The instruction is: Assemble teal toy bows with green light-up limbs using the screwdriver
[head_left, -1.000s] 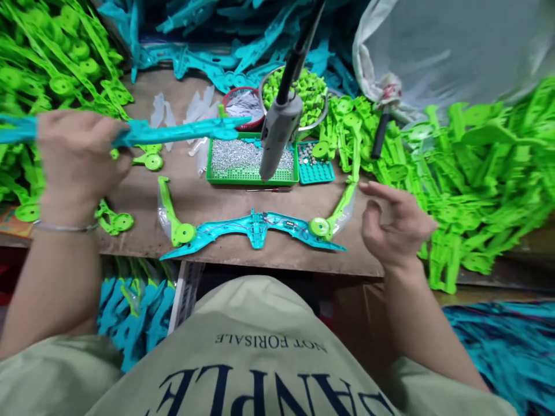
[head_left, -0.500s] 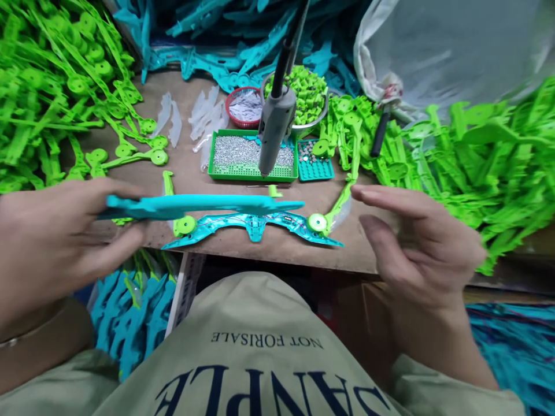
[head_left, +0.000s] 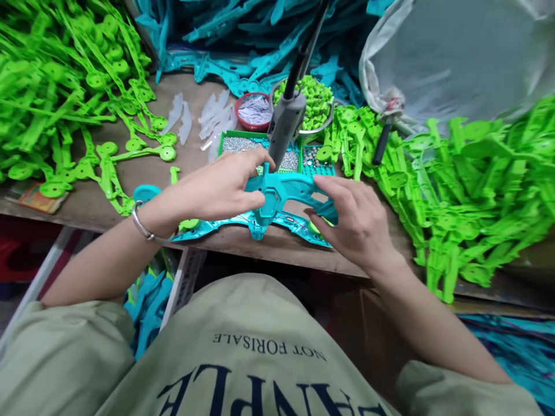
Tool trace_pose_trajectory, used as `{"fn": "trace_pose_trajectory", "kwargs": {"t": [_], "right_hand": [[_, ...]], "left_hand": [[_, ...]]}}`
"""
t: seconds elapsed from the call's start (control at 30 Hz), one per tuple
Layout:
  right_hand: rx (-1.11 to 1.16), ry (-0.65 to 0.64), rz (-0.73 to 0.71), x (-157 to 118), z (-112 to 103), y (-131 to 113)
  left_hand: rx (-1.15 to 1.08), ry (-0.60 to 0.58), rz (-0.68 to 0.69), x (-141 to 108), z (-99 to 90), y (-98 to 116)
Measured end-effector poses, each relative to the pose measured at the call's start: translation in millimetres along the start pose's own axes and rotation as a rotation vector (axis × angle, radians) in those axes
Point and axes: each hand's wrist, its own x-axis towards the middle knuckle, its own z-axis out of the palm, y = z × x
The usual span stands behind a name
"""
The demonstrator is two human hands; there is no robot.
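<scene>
A blue plastic shell (head_left: 272, 199) is held up over the bench, its hexagonal centre facing me. My left hand (head_left: 225, 185) grips it near the centre, between thumb and fingers. At its right end, the thumb and fingers of my right hand (head_left: 347, 216) close around the edge. Beneath, a second blue shell (head_left: 256, 230) lies on the bench with its hollow side up and thin wires inside. Green round-ended arms sit at both its ends, partly hidden by my hands. A grey screwdriver (head_left: 286, 124) hangs just behind the held shell.
Behind are a green tray of screws (head_left: 222, 138), a teal tray (head_left: 318, 169), a red basket (head_left: 254, 126) and a bowl of green pieces (head_left: 310, 136). Green arms (head_left: 56, 86) pile up left, more (head_left: 468, 196) right. Clear plastic pieces (head_left: 217, 118) lie behind my left hand.
The held blue shell has turned to show its centre. My left hand has moved right along it to the middle, and my right hand has come in from the right and taken its right end.
</scene>
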Motion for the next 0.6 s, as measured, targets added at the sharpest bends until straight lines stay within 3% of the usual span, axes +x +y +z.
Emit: {"fn": "trace_pose_trajectory", "kwargs": {"t": [0.07, 0.13, 0.2, 0.23, 0.27, 0.3, 0.37, 0.43, 0.5, 0.6], "right_hand": [[0.014, 0.007, 0.003, 3, 9, 4], [0.057, -0.002, 0.031, 6, 14, 7], [0.139, -0.02, 0.079, 11, 15, 10], [0.191, -0.032, 0.104, 13, 15, 11], [0.248, -0.046, 0.129, 15, 14, 13], [0.303, -0.063, 0.153, 16, 13, 15], [0.393, -0.094, 0.198, 18, 13, 19], [0.457, -0.127, 0.23, 18, 15, 23], [0.518, -0.177, 0.261, 15, 19, 27], [0.621, -0.251, 0.321, 9, 30, 32]], "left_hand": [[0.015, -0.054, 0.059, -11, -4.2, 11], [0.076, 0.118, 0.097, -33, -0.6, 25], [0.088, 0.354, 0.337, -60, 18.9, 35], [0.048, 0.403, 0.551, -71, 34.9, 36], [-0.001, 0.376, 0.701, -80, 53.8, 35], [-0.003, 0.308, 0.687, -85, 74.2, 31], [0.029, 0.227, 0.451, -83, 112.7, 18], [0.096, 0.171, 0.17, -70, 139.8, 4], [0.11, 0.085, 0.051, -56, 153.0, -6], [0.081, 0.007, 0.036, -45, 157.5, -10]]}}
